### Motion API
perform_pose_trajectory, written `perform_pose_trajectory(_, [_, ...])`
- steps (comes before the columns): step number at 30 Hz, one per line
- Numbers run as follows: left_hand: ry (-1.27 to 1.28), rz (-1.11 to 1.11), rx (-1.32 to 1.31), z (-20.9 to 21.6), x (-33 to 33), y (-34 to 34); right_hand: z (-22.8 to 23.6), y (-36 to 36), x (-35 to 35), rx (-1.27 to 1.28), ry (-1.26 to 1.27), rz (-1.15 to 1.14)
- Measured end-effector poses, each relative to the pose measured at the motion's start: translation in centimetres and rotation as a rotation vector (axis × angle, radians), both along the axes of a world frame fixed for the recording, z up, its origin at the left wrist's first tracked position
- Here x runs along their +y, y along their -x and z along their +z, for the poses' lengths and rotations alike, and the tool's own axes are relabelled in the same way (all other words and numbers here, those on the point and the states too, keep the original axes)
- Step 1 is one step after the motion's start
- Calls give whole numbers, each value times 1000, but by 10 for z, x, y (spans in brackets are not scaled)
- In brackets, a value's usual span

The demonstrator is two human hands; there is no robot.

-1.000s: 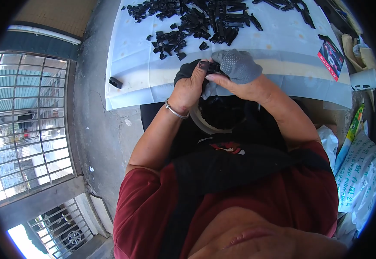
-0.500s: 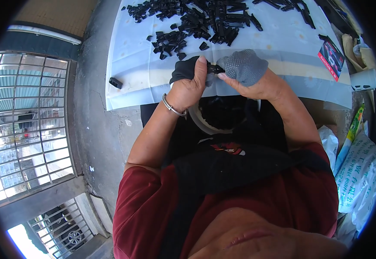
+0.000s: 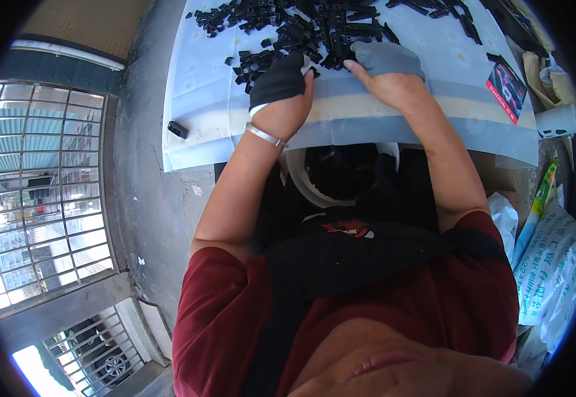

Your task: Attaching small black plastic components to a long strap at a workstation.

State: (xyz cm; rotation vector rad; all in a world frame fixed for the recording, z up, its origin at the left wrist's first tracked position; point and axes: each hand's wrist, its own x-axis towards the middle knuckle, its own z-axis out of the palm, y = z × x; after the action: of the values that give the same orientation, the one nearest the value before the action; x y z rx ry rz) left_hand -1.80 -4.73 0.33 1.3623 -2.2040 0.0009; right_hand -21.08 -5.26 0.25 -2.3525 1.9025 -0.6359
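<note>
Both hands (image 3: 281, 86) (image 3: 387, 66) at black plastic pieces (image 3: 301, 33), axes mixed.

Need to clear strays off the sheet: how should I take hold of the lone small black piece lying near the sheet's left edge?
Probably pinch the lone black piece across its short sides, coming straight down from above. It lies flat and alone on the pale sheet, apart from the pile of black parts, so nothing crowds it. The left hand is nearer than the right hand.

Small red-black card packet (image 3: 506, 90) on table's right; white printed sacks (image 3: 552, 264) below.
</note>
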Motion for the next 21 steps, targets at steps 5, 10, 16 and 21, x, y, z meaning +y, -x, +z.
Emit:
perform_pose_trajectory(5, [20,75,-228,-20,-19,10,5,-4,9,136,-33,125])
perform_pose_trajectory(10, [70,-26,-80,-18,-3,3,5,10,17,226,35,56])
perform_pose_trajectory(16, [-283,-17,244,11,26,-2,11,0,31,-376,3,377])
perform_pose_trajectory(21, [-408,-88,428,2,35,-16,13,-14,43,-315,-76,574])
